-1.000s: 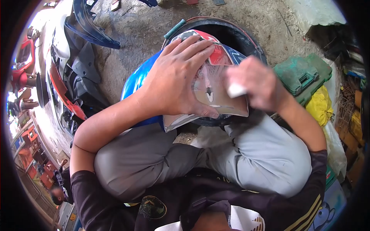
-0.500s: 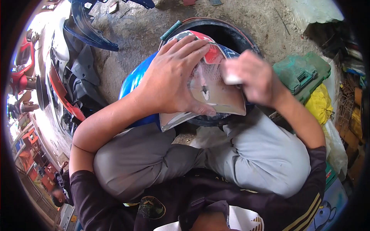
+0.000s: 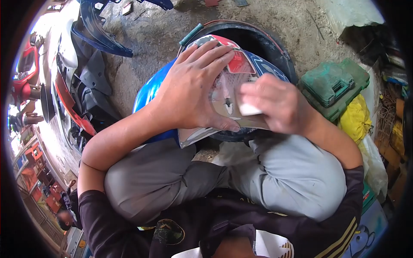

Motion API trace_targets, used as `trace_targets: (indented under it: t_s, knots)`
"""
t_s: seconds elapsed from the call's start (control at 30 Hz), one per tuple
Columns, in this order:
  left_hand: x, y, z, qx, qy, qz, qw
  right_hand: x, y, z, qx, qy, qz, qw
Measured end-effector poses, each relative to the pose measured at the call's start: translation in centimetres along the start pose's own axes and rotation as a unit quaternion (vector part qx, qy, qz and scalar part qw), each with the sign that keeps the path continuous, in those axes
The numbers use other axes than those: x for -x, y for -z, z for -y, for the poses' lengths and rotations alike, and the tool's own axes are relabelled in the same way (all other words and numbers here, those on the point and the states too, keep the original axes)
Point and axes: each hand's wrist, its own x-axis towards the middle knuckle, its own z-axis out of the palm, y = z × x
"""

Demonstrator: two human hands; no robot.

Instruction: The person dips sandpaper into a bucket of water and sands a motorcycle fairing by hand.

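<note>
Curved painted panel [image 3: 226,92] is lying across the black bucket [image 3: 282,48], near edge ending by the knees [image 3: 137,180]. Left hand [image 3: 191,86] is spreading over it, fingers apart. Right hand [image 3: 277,103], blurred, is clamping a white pad [image 3: 249,109] over its right part. Concrete floor [image 3: 146,34] is giving room beyond; green tool case [image 3: 329,86] crowding right, loose body panels [image 3: 95,73] lining left.

1. Far left's roomy: gray concrete floor [image 3: 140,56] between the dark-blue curved plastic panel [image 3: 101,41] and round black tub [image 3: 282,47].
2. Right's tight tbh, dusty green plastic case [image 3: 331,81] crowds the right hand [image 3: 273,103].
3. Gray-trousered knees [image 3: 305,176] block the near side.
</note>
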Motion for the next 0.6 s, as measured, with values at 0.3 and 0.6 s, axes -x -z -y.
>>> trace_targets:
  t_s: [0.3,0.6]
  knots:
    - [-0.2,-0.1,0.2,0.009,-0.007,-0.004,1.0,0.4,0.0,-2.2,0.025,-0.007,-0.018,1.0]
    - [-0.5,-0.1,0.5,0.011,-0.013,-0.007,1.0,1.2,0.7,-3.1,0.026,-0.023,-0.013,0.999]
